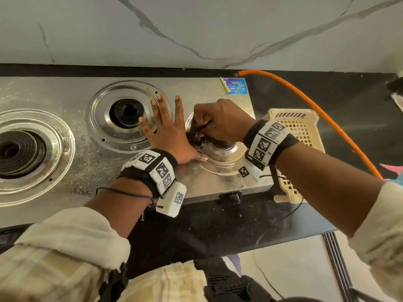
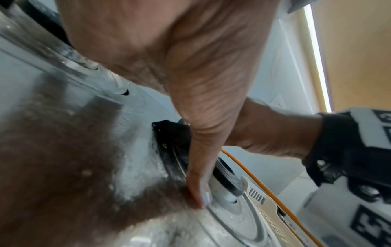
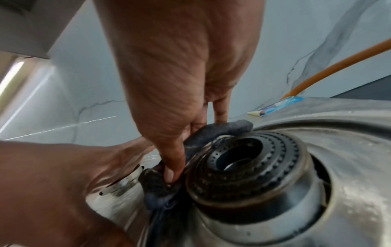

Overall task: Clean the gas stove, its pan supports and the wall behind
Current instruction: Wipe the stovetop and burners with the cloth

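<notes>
The steel gas stove point(image 1: 76, 162) has three bare burners, with no pan supports in view. My left hand point(image 1: 166, 127) lies flat with spread fingers on the stove top between the middle burner point(image 1: 127, 113) and the right burner point(image 3: 243, 160); its thumb point(image 2: 198, 183) presses by the right burner's ring. My right hand point(image 1: 213, 125) grips a dark cloth point(image 3: 156, 187) and holds it against the left side of the right burner. The same cloth point(image 1: 197, 136) shows between the two hands. The marble wall point(image 1: 196, 29) rises behind.
An orange gas hose point(image 1: 327, 118) curves from the stove's back right across the black counter point(image 1: 218, 225). A cream plastic basket point(image 1: 298, 127) stands right of the stove. A blue sticker point(image 1: 236, 85) is on the stove's back right corner. The left burner point(image 1: 18, 153) sits far left.
</notes>
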{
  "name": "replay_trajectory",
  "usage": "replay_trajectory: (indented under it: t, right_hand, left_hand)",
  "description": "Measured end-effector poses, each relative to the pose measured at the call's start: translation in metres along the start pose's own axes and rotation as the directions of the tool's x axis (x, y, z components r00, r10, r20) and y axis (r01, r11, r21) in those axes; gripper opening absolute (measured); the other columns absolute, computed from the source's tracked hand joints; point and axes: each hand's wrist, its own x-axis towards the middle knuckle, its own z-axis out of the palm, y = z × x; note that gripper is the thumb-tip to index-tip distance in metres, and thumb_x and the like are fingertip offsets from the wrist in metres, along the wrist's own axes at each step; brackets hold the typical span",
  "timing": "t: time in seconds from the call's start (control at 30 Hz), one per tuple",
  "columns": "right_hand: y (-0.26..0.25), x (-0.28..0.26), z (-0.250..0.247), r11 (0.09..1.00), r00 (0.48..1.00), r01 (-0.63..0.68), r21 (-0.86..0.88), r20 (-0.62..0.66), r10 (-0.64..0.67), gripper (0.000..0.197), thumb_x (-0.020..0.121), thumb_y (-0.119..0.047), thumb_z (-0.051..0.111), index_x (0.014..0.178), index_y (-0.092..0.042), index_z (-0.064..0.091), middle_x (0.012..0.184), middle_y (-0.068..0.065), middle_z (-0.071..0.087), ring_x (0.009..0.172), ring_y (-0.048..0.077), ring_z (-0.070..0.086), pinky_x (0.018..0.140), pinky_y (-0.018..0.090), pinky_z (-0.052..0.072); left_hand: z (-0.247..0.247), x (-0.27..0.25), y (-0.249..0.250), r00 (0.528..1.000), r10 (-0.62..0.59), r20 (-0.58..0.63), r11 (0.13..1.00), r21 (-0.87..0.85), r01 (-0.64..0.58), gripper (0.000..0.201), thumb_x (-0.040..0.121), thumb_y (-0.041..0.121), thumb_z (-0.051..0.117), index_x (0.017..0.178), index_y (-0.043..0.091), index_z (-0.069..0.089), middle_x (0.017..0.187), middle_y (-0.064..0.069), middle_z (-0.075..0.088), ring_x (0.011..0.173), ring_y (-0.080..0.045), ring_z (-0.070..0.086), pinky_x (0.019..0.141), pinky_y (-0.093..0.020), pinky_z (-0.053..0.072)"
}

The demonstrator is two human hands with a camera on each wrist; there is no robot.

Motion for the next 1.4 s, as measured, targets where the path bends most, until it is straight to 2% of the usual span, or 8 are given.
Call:
replay_trajectory:
  t: [0.23,0.47,0.63,0.87,1.07,1.23,1.33,1.4]
  right_hand:
    - [0.023,0.0,0.001,0.983,0.965,-0.173,0.065,-0.188,0.183,0.02,0.091,-0.025,0.077,0.103,-0.026,0.06,0.1,-0.001,0.076,0.092,0.023,0.07,0.083,0.038,0.059]
    - [0.042,-0.021,-0.009,0.948,0.924,-0.314,0.049,-0.212,0.318,0.022,0.097,-0.031,0.072,0.119,-0.03,0.069,0.109,-0.001,0.075,0.101,0.021,0.067,0.09,0.036,0.055]
    - [0.049,-0.065,0.01,0.915,0.876,-0.397,0.069,-0.269,0.4,0.019,0.1,-0.031,0.067,0.118,-0.027,0.071,0.097,0.004,0.076,0.087,0.024,0.07,0.081,0.041,0.061]
    - [0.017,-0.106,0.044,0.864,0.777,-0.467,0.189,-0.378,0.503,0.009,0.1,-0.023,0.066,0.103,-0.016,0.07,0.079,-0.008,0.064,0.068,0.01,0.059,0.065,0.024,0.049]
    - [-0.024,-0.11,0.059,0.79,0.73,-0.56,0.251,-0.302,0.614,0.011,0.105,-0.029,0.058,0.104,-0.018,0.059,0.086,-0.006,0.063,0.076,0.009,0.063,0.07,0.026,0.054]
    - [-0.049,-0.108,0.054,0.797,0.787,-0.54,0.27,-0.173,0.592,0.011,0.102,-0.029,0.064,0.104,-0.018,0.062,0.088,-0.005,0.066,0.081,0.012,0.067,0.072,0.028,0.058]
    - [-0.048,-0.098,0.025,0.787,0.842,-0.504,0.356,0.0,0.539,0.006,0.099,-0.026,0.07,0.101,-0.021,0.067,0.088,-0.007,0.067,0.083,0.008,0.067,0.069,0.019,0.055]
    - [-0.048,-0.086,0.004,0.783,0.854,-0.473,0.404,-0.008,0.52,0.005,0.098,-0.028,0.072,0.098,-0.024,0.068,0.089,-0.009,0.066,0.084,0.005,0.064,0.067,0.014,0.047]
  left_hand:
    - [-0.007,0.003,0.005,0.993,-0.057,0.102,0.998,0.017,0.055,0.167,0.051,0.075,0.087,0.156,0.027,-0.034,0.159,-0.018,-0.043,0.148,-0.039,-0.037,0.115,-0.07,-0.014]
    - [-0.007,0.007,0.003,0.986,-0.061,0.155,0.998,0.001,0.062,0.166,0.052,0.073,0.089,0.155,0.03,-0.035,0.158,-0.017,-0.045,0.147,-0.038,-0.04,0.116,-0.071,-0.014]
    - [-0.004,0.009,0.005,0.988,-0.046,0.147,0.999,0.013,0.045,0.162,0.056,0.072,0.088,0.155,0.03,-0.033,0.159,-0.018,-0.044,0.147,-0.038,-0.04,0.115,-0.071,-0.013]
    - [-0.003,0.009,0.003,0.991,-0.017,0.133,0.999,0.032,0.012,0.16,0.057,0.075,0.086,0.156,0.031,-0.032,0.162,-0.015,-0.041,0.149,-0.036,-0.036,0.116,-0.07,-0.014]
    - [0.001,0.011,-0.002,0.993,-0.003,0.121,1.0,0.026,0.0,0.159,0.056,0.081,0.082,0.157,0.03,-0.029,0.163,-0.013,-0.039,0.151,-0.034,-0.035,0.117,-0.068,-0.012]
    - [-0.004,0.009,-0.022,0.991,0.124,0.058,0.991,-0.05,-0.121,0.154,0.053,0.08,0.083,0.165,0.02,-0.003,0.171,-0.008,-0.019,0.159,-0.03,-0.013,0.126,-0.05,0.007]
    - [-0.014,0.005,-0.035,0.976,0.196,0.092,0.98,-0.058,-0.191,0.149,0.057,0.075,0.084,0.166,0.018,-0.002,0.172,-0.004,-0.019,0.158,-0.025,-0.013,0.126,-0.046,0.008]
    - [-0.019,0.003,-0.04,0.964,0.231,0.132,0.973,-0.024,-0.23,0.151,0.058,0.074,0.084,0.165,0.017,-0.005,0.171,-0.003,-0.021,0.158,-0.024,-0.014,0.126,-0.045,0.009]
